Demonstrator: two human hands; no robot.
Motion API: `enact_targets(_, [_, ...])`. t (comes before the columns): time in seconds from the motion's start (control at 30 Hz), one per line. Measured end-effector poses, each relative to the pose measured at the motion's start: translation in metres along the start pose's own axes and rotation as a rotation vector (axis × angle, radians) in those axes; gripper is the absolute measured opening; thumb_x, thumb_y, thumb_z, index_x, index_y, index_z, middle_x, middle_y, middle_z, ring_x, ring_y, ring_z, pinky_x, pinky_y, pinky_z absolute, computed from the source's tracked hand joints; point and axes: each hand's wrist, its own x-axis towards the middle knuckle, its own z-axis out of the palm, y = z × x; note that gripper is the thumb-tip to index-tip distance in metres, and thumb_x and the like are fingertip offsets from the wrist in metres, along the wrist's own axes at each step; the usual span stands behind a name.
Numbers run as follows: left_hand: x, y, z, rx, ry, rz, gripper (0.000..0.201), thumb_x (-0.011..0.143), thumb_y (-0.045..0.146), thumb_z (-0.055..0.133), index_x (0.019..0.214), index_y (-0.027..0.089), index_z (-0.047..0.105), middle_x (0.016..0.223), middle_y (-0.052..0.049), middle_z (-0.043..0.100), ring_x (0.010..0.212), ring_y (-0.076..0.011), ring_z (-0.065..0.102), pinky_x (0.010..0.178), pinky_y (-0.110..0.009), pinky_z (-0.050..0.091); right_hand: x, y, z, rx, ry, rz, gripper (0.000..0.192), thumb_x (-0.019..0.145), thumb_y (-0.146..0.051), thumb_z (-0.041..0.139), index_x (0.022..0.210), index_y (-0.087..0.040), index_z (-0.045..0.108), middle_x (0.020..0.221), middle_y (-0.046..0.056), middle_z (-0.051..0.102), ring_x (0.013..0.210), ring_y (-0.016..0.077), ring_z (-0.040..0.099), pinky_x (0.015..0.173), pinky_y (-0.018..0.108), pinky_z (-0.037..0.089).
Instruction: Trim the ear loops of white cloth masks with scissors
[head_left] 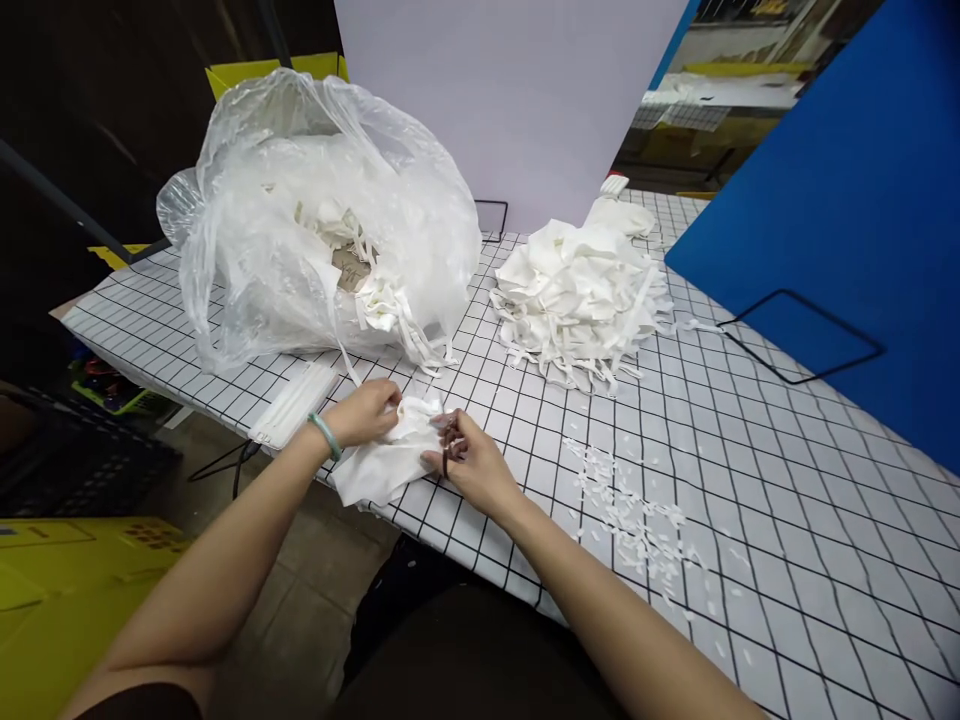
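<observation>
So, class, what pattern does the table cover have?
The table cover has a grid of black lines on white, seen best in the head view.

Dark object (445, 463) in right hand (478, 465) mostly hidden, yellow box (75, 620) cropped left

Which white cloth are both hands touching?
The white cloth between the left hand and right hand; other pieces lie in the heap farther back or the plastic bag.

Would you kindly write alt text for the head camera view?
A person's left hand grips a white fabric piece on a gridded table, the right hand touching it. Beyond are a clear plastic bag and a white fabric pile; small white scraps lie to the right.
</observation>
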Motion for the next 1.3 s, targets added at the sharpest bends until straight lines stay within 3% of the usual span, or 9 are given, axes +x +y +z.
enact_targets(0.17, [-0.015, 0.019, 0.0, -0.159, -0.028, -0.011, 0.013, 0.082, 0.028, 0.054, 0.083, 0.018, 0.063, 0.071, -0.001, 0.063, 0.065, -0.0157, 0.058, 0.059, -0.024, 0.047, -0.011, 0.0, -0.015, -0.017, 0.017, -0.002, 0.01, 0.075, -0.022, 0.062, 0.075, -0.023, 0.052, 0.07, -0.004, 0.053, 0.065, 0.0148, 0.048, 0.065, 0.029, 0.043])
enact_targets(0.37, [-0.016, 0.034, -0.001, -0.275, 0.419, -0.026, 0.013, 0.09, 0.028, 0.051, 0.097, 0.018, 0.056, 0.094, -0.006, 0.062, 0.084, -0.0173, 0.061, 0.076, -0.029, 0.053, -0.048, 0.0, -0.062, 0.093, 0.197, 0.043, 0.015, 0.079, -0.028, 0.068, 0.085, -0.023, 0.055, 0.086, 0.0, 0.057, 0.074, 0.0151, 0.051, 0.072, 0.031, 0.045])
enact_targets(0.43, [-0.019, 0.031, 0.001, -0.168, 0.453, -0.052, 0.013, 0.087, 0.021, 0.05, 0.099, 0.018, 0.055, 0.1, -0.007, 0.062, 0.088, -0.0188, 0.06, 0.081, -0.032, 0.052, -0.055, 0.011, -0.07, 0.106, 0.269, 0.101, 0.018, 0.078, -0.031, 0.07, 0.085, -0.023, 0.055, 0.084, -0.001, 0.057, 0.073, 0.015, 0.051, 0.07, 0.03, 0.045])
enact_targets(0.63, [-0.034, 0.014, 0.017, 0.028, 0.222, -0.147, 0.011, 0.072, 0.019, 0.064, 0.081, 0.02, 0.058, 0.089, -0.007, 0.063, 0.093, -0.029, 0.057, 0.089, -0.045, 0.048, -0.056, 0.027, -0.069, 0.088, 0.425, 0.152, 0.021, 0.079, -0.035, 0.069, 0.088, -0.024, 0.055, 0.092, 0.002, 0.063, 0.082, 0.0188, 0.058, 0.076, 0.035, 0.048])
enact_targets(0.77, [-0.016, 0.013, 0.034, -0.031, 0.237, -0.207, 0.014, 0.069, 0.018, 0.068, 0.078, 0.02, 0.056, 0.093, -0.01, 0.062, 0.105, -0.034, 0.055, 0.097, -0.05, 0.044, -0.054, 0.012, -0.06, -0.054, 0.449, 0.067, 0.017, 0.084, -0.036, 0.067, 0.09, -0.025, 0.056, 0.102, 0.004, 0.067, 0.093, 0.022, 0.059, 0.086, 0.04, 0.044])
enact_targets(0.93, [0.002, 0.019, 0.026, -0.285, 0.197, -0.224, 0.015, 0.074, 0.021, 0.06, 0.066, 0.02, 0.047, 0.075, -0.006, 0.059, 0.083, -0.0241, 0.061, 0.078, -0.039, 0.051, -0.059, 0.007, -0.061, -0.04, 0.438, 0.035, 0.018, 0.086, -0.036, 0.068, 0.09, -0.025, 0.055, 0.102, 0.005, 0.067, 0.093, 0.022, 0.058, 0.086, 0.041, 0.043])
enact_targets(1.07, [-0.013, 0.044, 0.0, -0.566, 0.149, -0.225, 0.014, 0.081, 0.031, 0.053, 0.077, 0.02, 0.046, 0.074, -0.004, 0.063, 0.061, -0.0137, 0.056, 0.054, -0.026, 0.043, -0.058, 0.004, -0.057, 0.042, 0.443, 0.038, 0.024, 0.082, -0.037, 0.073, 0.091, -0.025, 0.054, 0.106, 0.004, 0.066, 0.09, 0.0206, 0.057, 0.083, 0.038, 0.045])
enact_targets(1.2, [-0.034, 0.092, -0.023, -1.103, 0.01, -0.192, 0.015, 0.071, 0.023, 0.063, 0.074, 0.018, 0.05, 0.081, -0.004, 0.064, 0.056, -0.0075, 0.047, 0.046, -0.02, 0.029, -0.039, -0.015, -0.03, 0.087, 0.326, -0.078, 0.042, 0.072, -0.035, 0.083, 0.096, -0.026, 0.05, 0.124, 0.005, 0.061, 0.108, 0.024, 0.058, 0.09, 0.04, 0.048])
enact_targets(1.3, [-0.051, 0.114, -0.033, -1.298, -0.1, -0.164, 0.015, 0.071, 0.023, 0.068, 0.074, 0.017, 0.055, 0.083, -0.004, 0.065, 0.052, -0.0059, 0.044, 0.044, -0.02, 0.03, -0.018, -0.026, -0.015, 0.106, 0.296, -0.146, 0.028, 0.076, -0.031, 0.076, 0.092, -0.025, 0.053, 0.111, 0.005, 0.065, 0.107, 0.0246, 0.06, 0.094, 0.042, 0.047])
